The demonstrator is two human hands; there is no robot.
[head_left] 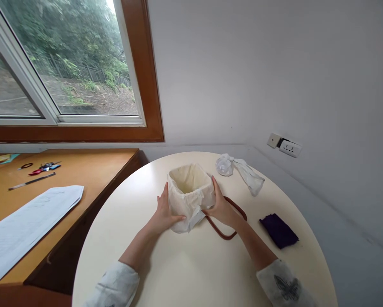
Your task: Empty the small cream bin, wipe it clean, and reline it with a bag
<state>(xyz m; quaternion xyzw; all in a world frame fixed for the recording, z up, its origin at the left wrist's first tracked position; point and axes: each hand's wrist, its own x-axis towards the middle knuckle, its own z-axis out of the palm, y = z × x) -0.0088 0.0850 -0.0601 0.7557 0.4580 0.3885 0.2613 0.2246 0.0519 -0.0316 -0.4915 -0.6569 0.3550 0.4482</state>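
Observation:
A small open bin (191,187) lined with a white plastic bag stands upright near the middle of the round table. The liner is folded over its rim and hangs loose at the front. My left hand (164,212) presses against the bin's left side, thumb across the front. On the right side, my right hand (221,207) holds the bin with its fingers up along the wall and thumb at the front. A brown ring-like frame (223,233) lies on the table, partly under my right hand and wrist.
The round cream table (121,238) also bears a knotted white bag (247,172) at the back and a dark purple cloth (279,230) at the right. Left stands a wooden desk (92,170) with papers (31,221), a pen (31,182) and keys (46,167).

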